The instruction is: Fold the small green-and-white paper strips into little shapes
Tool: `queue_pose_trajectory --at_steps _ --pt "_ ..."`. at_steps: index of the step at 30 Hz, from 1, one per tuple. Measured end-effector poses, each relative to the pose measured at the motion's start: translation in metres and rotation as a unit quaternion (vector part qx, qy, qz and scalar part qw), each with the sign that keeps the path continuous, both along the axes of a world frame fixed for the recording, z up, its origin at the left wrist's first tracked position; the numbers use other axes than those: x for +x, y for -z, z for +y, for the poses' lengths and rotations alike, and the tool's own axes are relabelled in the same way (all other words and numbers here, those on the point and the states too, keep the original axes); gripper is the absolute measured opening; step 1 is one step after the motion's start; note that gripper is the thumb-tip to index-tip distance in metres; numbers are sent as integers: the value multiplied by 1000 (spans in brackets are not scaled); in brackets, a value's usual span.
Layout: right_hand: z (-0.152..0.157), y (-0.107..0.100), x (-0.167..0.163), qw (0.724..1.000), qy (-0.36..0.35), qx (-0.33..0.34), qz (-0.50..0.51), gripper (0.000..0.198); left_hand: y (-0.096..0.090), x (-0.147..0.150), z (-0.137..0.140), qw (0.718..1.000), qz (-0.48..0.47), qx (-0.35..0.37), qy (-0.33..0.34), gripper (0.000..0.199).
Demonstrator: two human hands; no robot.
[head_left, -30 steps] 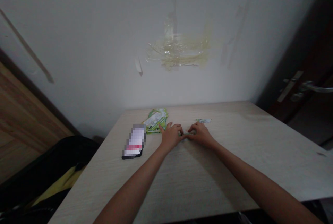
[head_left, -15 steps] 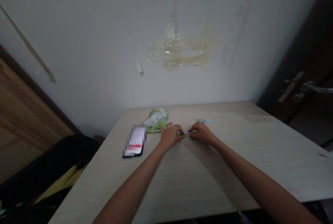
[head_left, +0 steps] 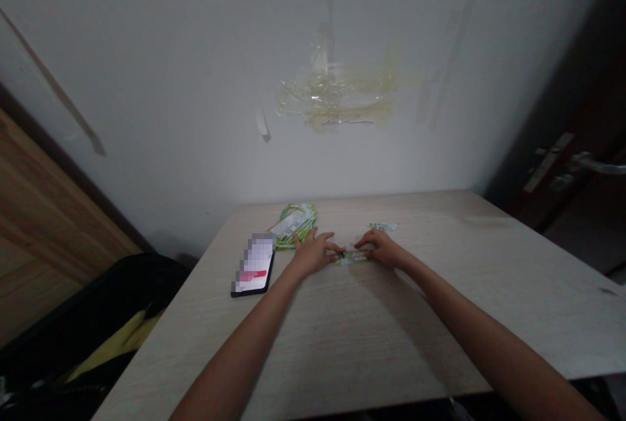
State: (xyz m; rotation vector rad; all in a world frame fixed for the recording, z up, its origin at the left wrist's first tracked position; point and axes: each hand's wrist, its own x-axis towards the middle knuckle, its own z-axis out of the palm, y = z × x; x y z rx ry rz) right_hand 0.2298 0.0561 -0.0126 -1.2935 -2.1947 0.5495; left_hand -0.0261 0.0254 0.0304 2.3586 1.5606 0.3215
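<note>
Head view: probably flattening thin green-white printed strip [head_left: 353,259] inside desk's [head_left: 342,343] far edge, left hand [head_left: 313,254] wide, right hand [head_left: 383,249] narrow; likely needs pressing next.

A pale, wood-grained table [head_left: 411,343] carries a phone [head_left: 257,269] near its left edge, screen up. At the phone's far end lies a flat green-and-white packet [head_left: 295,221] — white label showing — while to the right rest a small green-and-white piece [head_left: 353,256] and, farther back, a narrow patterned strip [head_left: 384,227].

The handled strip [head_left: 353,257] is green and white.
</note>
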Motion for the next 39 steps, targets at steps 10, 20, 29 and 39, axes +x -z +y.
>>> queue_pose_trajectory --at_steps 10,20,29,39 --pt "2 2 4 1000 -14 -4 -22 37 -2 -1 1 1000 13 -23 -12 30" --pt "-2 3 5 1000 -14 -6 6 37 0 -1 -1 999 20 -23 -16 34" --pt "-23 5 4 997 5 25 74 20 9 6 -14 997 -1 54 -55 24" --pt "-23 5 4 997 15 38 67 21 21 19 -18 993 -55 77 -66 16"
